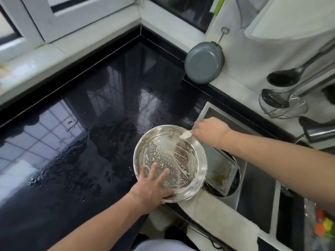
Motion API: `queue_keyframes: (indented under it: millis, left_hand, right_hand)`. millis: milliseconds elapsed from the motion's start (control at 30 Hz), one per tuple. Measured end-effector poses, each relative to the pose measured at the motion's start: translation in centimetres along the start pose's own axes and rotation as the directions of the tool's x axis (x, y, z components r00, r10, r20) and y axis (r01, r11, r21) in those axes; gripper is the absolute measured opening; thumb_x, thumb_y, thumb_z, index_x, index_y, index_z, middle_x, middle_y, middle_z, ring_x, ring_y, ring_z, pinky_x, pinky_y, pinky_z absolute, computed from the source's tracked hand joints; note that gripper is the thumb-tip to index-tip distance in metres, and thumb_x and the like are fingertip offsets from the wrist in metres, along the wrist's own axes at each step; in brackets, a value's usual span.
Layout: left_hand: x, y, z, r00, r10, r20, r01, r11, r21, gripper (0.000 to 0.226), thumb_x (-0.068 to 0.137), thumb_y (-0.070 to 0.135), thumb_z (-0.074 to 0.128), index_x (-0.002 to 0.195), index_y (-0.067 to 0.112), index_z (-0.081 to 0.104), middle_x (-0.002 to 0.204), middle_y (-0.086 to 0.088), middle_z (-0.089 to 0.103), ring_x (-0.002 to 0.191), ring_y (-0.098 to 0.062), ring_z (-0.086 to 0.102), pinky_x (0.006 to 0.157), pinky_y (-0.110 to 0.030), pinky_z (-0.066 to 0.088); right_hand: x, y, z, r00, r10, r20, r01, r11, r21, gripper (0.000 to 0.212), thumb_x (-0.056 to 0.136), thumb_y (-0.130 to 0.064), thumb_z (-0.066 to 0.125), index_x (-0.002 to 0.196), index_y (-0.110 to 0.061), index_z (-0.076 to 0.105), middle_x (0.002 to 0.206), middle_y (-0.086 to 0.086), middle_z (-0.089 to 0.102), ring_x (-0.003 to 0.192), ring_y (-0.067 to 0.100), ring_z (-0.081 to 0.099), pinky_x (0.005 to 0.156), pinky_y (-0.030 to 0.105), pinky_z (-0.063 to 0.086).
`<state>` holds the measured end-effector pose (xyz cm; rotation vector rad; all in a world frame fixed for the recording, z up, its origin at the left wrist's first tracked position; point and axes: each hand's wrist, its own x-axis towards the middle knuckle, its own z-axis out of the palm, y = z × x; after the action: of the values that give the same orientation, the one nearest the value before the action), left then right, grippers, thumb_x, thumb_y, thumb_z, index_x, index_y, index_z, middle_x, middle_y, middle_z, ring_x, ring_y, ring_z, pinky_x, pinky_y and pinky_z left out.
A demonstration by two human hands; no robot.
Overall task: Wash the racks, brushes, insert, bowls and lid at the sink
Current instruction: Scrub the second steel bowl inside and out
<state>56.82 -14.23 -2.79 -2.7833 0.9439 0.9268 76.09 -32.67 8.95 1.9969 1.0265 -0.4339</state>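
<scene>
A round steel pan with a perforated bottom, the insert, sits soapy on the black counter at the sink's left edge. My left hand grips its near rim, fingers spread inside and thumb under the edge. My right hand is at the far rim and pinches a small white cloth or sponge against the inner wall. Suds streak the insert's bottom.
A dirty rectangular tray lies in the sink beside the insert. The wet black counter stretches left. A white towel drapes the sink's front. A grey pan, ladles and a strainer hang on the right wall.
</scene>
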Motion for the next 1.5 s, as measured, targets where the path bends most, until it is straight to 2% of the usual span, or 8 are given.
queue_keyframes:
  millis: [233, 500, 767, 867, 967, 1167, 1333, 1500]
  left_hand:
    - [0.1, -0.2, -0.5, 0.998, 0.027, 0.054, -0.031, 0.997, 0.07, 0.078, 0.109, 0.007, 0.034, 0.159, 0.052, -0.005, 0.167, -0.012, -0.031, 0.146, -0.061, -0.022, 0.112, -0.085, 0.008]
    - [0.2, 0.1, -0.3, 0.999, 0.009, 0.032, -0.01, 0.999, 0.043, 0.078, 0.108, 0.006, 0.038, 0.161, 0.052, 0.004, 0.168, -0.012, -0.028, 0.147, -0.06, -0.024, 0.111, -0.086, 0.005]
    - [0.4, 0.9, -0.2, 1.0, -0.003, 0.031, 0.002, 0.999, 0.048, 0.073, 0.11, 0.008, 0.031, 0.161, 0.05, 0.001, 0.167, -0.016, -0.03, 0.144, -0.064, -0.024, 0.109, -0.088, 0.004]
    - [0.3, 1.2, -0.3, 0.999, -0.013, 0.047, 0.01, 0.998, 0.057, 0.071, 0.111, 0.013, 0.034, 0.161, 0.049, -0.001, 0.166, -0.017, -0.031, 0.145, -0.063, -0.024, 0.108, -0.088, 0.005]
    - [0.3, 1.4, -0.4, 0.998, -0.02, 0.062, 0.017, 0.998, 0.055, 0.065, 0.112, 0.02, 0.03, 0.161, 0.05, -0.001, 0.166, -0.017, -0.03, 0.146, -0.062, -0.024, 0.109, -0.087, 0.005]
    - [0.3, 1.2, -0.5, 0.997, -0.015, 0.074, 0.014, 1.0, 0.015, 0.067, 0.11, 0.019, 0.031, 0.161, 0.051, 0.002, 0.167, -0.015, -0.029, 0.146, -0.061, -0.027, 0.109, -0.088, 0.002]
    - [0.2, 1.3, -0.5, 0.999, -0.024, 0.048, 0.024, 1.0, 0.006, 0.071, 0.11, 0.011, 0.027, 0.16, 0.053, 0.0, 0.166, -0.015, -0.032, 0.145, -0.061, -0.027, 0.109, -0.087, 0.002]
    - [0.7, 1.5, 0.0, 0.999, -0.044, 0.027, 0.044, 0.999, -0.006, 0.071, 0.11, 0.014, 0.031, 0.16, 0.053, -0.001, 0.165, -0.015, -0.033, 0.144, -0.062, -0.027, 0.108, -0.089, 0.003]
  right_hand:
    - [3.3, -0.9, -2.8, 0.962, -0.084, -0.26, 0.059, 0.993, -0.104, 0.032, 0.099, -0.016, 0.051, 0.131, -0.019, 0.055, 0.118, 0.005, 0.056, 0.1, 0.026, 0.061, 0.063, 0.037, 0.041]
    - [-3.3, -2.7, 3.5, 0.985, 0.165, 0.05, -0.172, 0.951, 0.258, 0.043, 0.092, -0.002, 0.052, 0.127, -0.025, 0.064, 0.116, 0.004, 0.065, 0.098, 0.027, 0.069, 0.074, 0.035, 0.055]
    - [1.4, -11.8, 1.6, 0.683, 0.658, 0.318, -0.445, 0.029, 0.895, 0.054, 0.102, -0.01, 0.045, 0.154, -0.02, 0.035, 0.134, 0.014, 0.056, 0.115, 0.031, 0.06, 0.091, 0.04, 0.051]
    - [4.1, -12.6, -1.1, 0.753, 0.608, 0.251, -0.28, -0.048, 0.959, 0.049, 0.102, -0.008, 0.045, 0.148, -0.024, 0.047, 0.135, 0.011, 0.059, 0.113, 0.028, 0.062, 0.091, 0.038, 0.054]
    - [4.6, -12.3, -0.9, 0.598, 0.673, 0.435, -0.419, -0.201, 0.886, 0.053, 0.101, -0.006, 0.044, 0.153, -0.02, 0.04, 0.144, 0.011, 0.052, 0.12, 0.032, 0.059, 0.086, 0.035, 0.049]
    - [5.2, -13.8, -2.7, 0.894, 0.446, 0.036, -0.214, 0.356, 0.91, 0.068, 0.1, -0.01, 0.049, 0.158, -0.037, 0.025, 0.128, 0.008, 0.055, 0.1, 0.026, 0.061, 0.075, 0.036, 0.052]
    - [1.3, -9.2, 1.7, 0.776, 0.616, 0.136, -0.487, 0.448, 0.75, 0.061, 0.102, -0.008, 0.041, 0.159, -0.02, 0.025, 0.124, 0.013, 0.055, 0.096, 0.029, 0.064, 0.076, 0.04, 0.054]
    - [-3.2, -5.4, 4.8, 0.929, 0.37, -0.02, -0.334, 0.859, 0.389, 0.078, 0.093, -0.004, 0.054, 0.159, -0.028, 0.019, 0.129, 0.008, 0.05, 0.085, 0.027, 0.068, 0.058, 0.035, 0.043]
